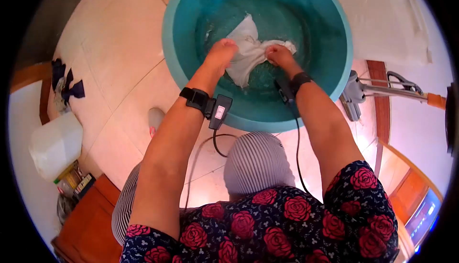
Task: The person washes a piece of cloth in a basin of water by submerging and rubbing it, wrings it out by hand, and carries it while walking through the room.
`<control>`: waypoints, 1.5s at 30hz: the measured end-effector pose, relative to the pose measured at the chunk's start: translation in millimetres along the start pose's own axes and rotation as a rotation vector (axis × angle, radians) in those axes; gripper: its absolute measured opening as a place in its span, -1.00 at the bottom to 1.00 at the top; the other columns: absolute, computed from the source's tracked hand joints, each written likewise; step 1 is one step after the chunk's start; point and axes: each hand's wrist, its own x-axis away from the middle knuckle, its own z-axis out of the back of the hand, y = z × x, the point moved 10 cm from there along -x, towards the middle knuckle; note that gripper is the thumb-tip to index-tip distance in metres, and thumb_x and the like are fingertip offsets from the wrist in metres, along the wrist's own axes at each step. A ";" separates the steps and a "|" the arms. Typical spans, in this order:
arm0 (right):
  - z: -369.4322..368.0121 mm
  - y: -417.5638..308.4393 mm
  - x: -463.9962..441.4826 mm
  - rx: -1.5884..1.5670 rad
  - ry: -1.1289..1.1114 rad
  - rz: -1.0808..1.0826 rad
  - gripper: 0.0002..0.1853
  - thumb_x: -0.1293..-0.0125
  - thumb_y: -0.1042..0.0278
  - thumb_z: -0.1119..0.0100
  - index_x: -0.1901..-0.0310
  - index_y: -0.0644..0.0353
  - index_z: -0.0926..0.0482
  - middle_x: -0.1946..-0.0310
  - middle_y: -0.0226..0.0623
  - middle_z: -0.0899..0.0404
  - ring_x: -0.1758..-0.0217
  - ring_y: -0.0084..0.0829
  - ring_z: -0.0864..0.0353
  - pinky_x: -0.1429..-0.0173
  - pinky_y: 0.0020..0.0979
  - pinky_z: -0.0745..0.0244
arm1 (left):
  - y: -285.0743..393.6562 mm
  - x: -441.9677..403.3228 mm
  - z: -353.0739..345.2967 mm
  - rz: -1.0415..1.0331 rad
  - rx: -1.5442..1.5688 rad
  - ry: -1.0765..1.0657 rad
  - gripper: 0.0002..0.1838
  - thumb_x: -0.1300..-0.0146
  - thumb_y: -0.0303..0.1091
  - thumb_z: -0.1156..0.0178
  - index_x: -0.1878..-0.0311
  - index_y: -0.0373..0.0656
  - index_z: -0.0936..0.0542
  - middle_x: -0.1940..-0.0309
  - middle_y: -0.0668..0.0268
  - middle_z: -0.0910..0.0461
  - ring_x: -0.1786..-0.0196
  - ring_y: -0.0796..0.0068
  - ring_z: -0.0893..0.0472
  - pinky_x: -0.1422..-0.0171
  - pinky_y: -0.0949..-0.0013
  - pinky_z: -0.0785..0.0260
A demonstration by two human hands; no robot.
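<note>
While inside the basin [189, 29], white cloth [249, 55] between hands [221, 54] [281, 55].

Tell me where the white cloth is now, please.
In the head view's upper middle, the white cloth is inside the teal basin, by the left hand and right hand.

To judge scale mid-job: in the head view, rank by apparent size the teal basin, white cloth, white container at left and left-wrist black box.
Teal basin, largest
White cloth and white container: too alike to rank
Black box, smallest
</note>
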 end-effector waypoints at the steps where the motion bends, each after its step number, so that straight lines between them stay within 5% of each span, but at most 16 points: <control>1: 4.1 -24.2 1.0 0.246 0.139 0.133 -0.86 -0.02 0.34 -0.11 0.41 0.20 -0.55 0.37 -0.19 -0.58 0.26 -0.32 -0.55 0.14 -0.32 -0.41 | 5.2 -5.7 -7.9 -0.021 -0.036 -0.010 -0.64 -0.07 -0.27 -0.11 0.02 -0.05 -0.42 0.13 0.41 -0.43 0.08 0.42 -0.40 0.07 0.30 -0.26; 3: -14.0 -49.3 16.9 0.556 0.079 0.141 -0.83 -0.01 0.30 -0.08 0.37 0.15 -0.55 0.25 -0.13 -0.56 0.17 -0.16 -0.54 0.06 -0.27 -0.39 | 8.2 -8.4 -24.1 -0.066 -0.090 -0.034 -0.62 -0.06 -0.28 -0.09 0.01 -0.08 -0.44 0.12 0.39 -0.46 0.06 0.35 -0.43 0.05 0.28 -0.28; 6: 1.5 -48.4 51.2 0.337 -0.152 0.178 -0.85 0.00 0.29 -0.10 0.37 0.09 -0.56 0.24 -0.21 -0.57 0.14 -0.16 -0.53 0.02 -0.31 -0.39 | -11.5 -45.3 -79.0 -0.321 -0.953 -0.405 -0.65 -0.02 -0.27 -0.07 0.10 -0.19 -0.51 0.22 0.17 -0.54 0.13 0.21 -0.50 0.05 0.29 -0.32; 10: 104.4 -1.3 49.9 0.534 0.270 -0.268 -0.67 0.02 0.17 -0.18 0.16 -0.01 -0.54 0.09 -0.15 -0.47 0.03 -0.14 -0.48 -0.04 -0.30 -0.37 | -49.5 -62.0 -79.6 -0.296 -1.553 -0.459 -0.68 -0.01 -0.28 -0.06 0.19 -0.28 -0.54 0.25 0.02 -0.55 0.12 0.09 -0.52 0.03 0.23 -0.35; 13: 126.2 -13.1 64.1 0.361 0.606 -0.292 -0.46 0.05 0.07 -0.24 -0.01 0.01 -0.40 -0.10 0.04 -0.20 -0.05 -0.02 -0.39 -0.08 -0.20 -0.34 | -22.5 -73.0 -44.0 -0.205 -1.305 -0.113 -0.66 -0.03 -0.26 -0.06 0.16 -0.27 -0.53 0.26 0.03 -0.56 0.12 0.05 -0.53 -0.01 0.15 -0.35; 15: 72.6 -44.0 42.9 0.486 0.379 -0.091 -0.50 0.03 0.07 -0.25 0.05 0.07 -0.43 -0.06 -0.03 -0.30 -0.08 -0.06 -0.37 -0.11 -0.16 -0.31 | 15.5 -60.1 -27.2 -0.426 -1.159 0.331 -0.67 -0.06 -0.23 -0.05 0.18 -0.25 -0.53 0.32 0.05 -0.56 0.17 0.10 -0.55 0.02 0.12 -0.36; 17: -4.5 -53.4 14.8 0.708 -0.042 0.178 -0.57 -0.02 0.08 -0.25 0.09 0.08 -0.45 0.09 -0.22 -0.46 0.06 -0.25 -0.48 0.09 -0.27 -0.44 | 1.8 -64.0 -9.4 -0.257 -0.756 0.409 -0.68 -0.09 -0.19 -0.04 0.19 -0.22 -0.53 0.36 0.10 -0.56 0.24 0.17 -0.56 0.08 0.11 -0.38; 20: -25.8 -110.4 40.0 -0.726 -0.234 -0.053 -0.65 -0.07 0.09 -0.23 0.15 0.06 -0.48 0.32 -0.44 -0.53 0.27 -0.51 -0.51 0.34 -0.48 -0.43 | -48.4 -76.3 -30.6 0.250 0.035 0.039 -0.68 -0.14 -0.13 -0.03 0.16 -0.14 -0.50 0.38 0.21 -0.55 0.32 0.29 -0.57 0.21 0.15 -0.43; 23: -9.8 -198.3 76.9 -0.706 -0.364 0.109 -0.75 -0.16 0.14 -0.16 0.21 0.06 -0.49 0.40 -0.57 -0.50 0.44 -0.75 -0.41 0.53 -0.68 -0.23 | -33.5 -76.6 -67.0 0.144 0.391 -0.390 -0.70 -0.21 -0.11 0.02 0.11 -0.08 -0.47 0.31 0.30 -0.55 0.36 0.42 -0.57 0.35 0.28 -0.44; 26: 10.9 -203.8 82.8 -0.429 -0.053 0.149 -0.73 -0.14 0.09 -0.14 0.18 0.03 -0.48 0.37 -0.45 -0.55 0.37 -0.54 -0.52 0.41 -0.52 -0.37 | 27.7 -6.1 -63.9 -0.104 0.655 -0.430 -0.77 -0.24 -0.20 0.05 0.23 -0.12 -0.49 0.36 0.29 -0.56 0.39 0.43 -0.56 0.39 0.31 -0.43; 29: 31.7 -180.8 90.5 0.084 0.574 0.178 -0.70 -0.14 0.06 -0.09 0.14 -0.02 -0.47 0.29 -0.27 -0.59 0.24 -0.26 -0.57 0.22 -0.33 -0.44 | -1.0 -41.9 -93.7 -0.132 0.768 -0.474 -0.75 -0.18 -0.32 -0.04 0.15 -0.28 -0.43 0.33 0.19 -0.53 0.44 0.35 -0.54 0.46 0.27 -0.37; 33: 59.1 -107.5 100.8 -0.001 0.840 -0.306 -0.73 -0.17 0.09 0.07 0.13 -0.08 -0.48 0.33 -0.08 -0.58 0.19 0.00 -0.54 0.12 -0.10 -0.42 | -12.5 -29.9 -115.9 -0.037 0.513 -0.355 -0.84 -0.17 -0.37 -0.05 0.27 -0.26 -0.48 0.37 0.26 -0.54 0.42 0.40 -0.54 0.41 0.27 -0.37; 37: 35.3 -162.8 124.0 0.061 0.802 -0.072 -0.75 -0.24 0.10 0.14 0.16 -0.05 -0.45 0.23 -0.09 -0.54 0.18 0.01 -0.51 0.12 -0.10 -0.39 | 17.2 2.3 -94.4 -0.140 0.506 -0.460 -0.83 -0.19 -0.35 -0.02 0.27 -0.26 -0.48 0.36 0.23 -0.54 0.40 0.39 -0.54 0.40 0.25 -0.37; 41: 39.6 -136.2 84.6 0.251 0.790 0.125 -0.78 -0.25 0.19 0.17 0.17 -0.03 -0.46 0.22 -0.15 -0.53 0.16 0.00 -0.51 0.09 -0.09 -0.40 | 6.8 -72.7 -90.9 -0.645 -0.033 -0.462 -0.84 -0.16 -0.34 -0.02 0.31 -0.25 -0.46 0.45 0.23 -0.51 0.47 0.39 -0.51 0.46 0.27 -0.34; 44: 72.8 -76.3 93.0 0.268 0.776 -0.265 -0.73 -0.24 0.11 0.17 0.09 -0.08 -0.43 0.20 -0.12 -0.55 0.10 -0.02 -0.51 0.04 -0.07 -0.39 | 31.9 -40.0 -96.5 -0.250 0.154 -0.417 -0.89 -0.07 -0.42 -0.05 0.53 -0.20 -0.45 0.60 0.30 -0.44 0.58 0.43 -0.44 0.57 0.30 -0.26; 45: 77.9 -60.1 104.2 0.146 0.791 -0.341 -0.73 -0.23 0.13 0.13 0.06 -0.11 -0.43 0.13 -0.13 -0.53 0.03 -0.05 -0.48 0.00 -0.06 -0.37 | 32.5 -88.4 -68.6 -0.380 0.167 -0.213 -0.87 -0.02 -0.49 -0.05 0.61 -0.21 -0.46 0.66 0.32 -0.39 0.62 0.40 -0.41 0.57 0.28 -0.26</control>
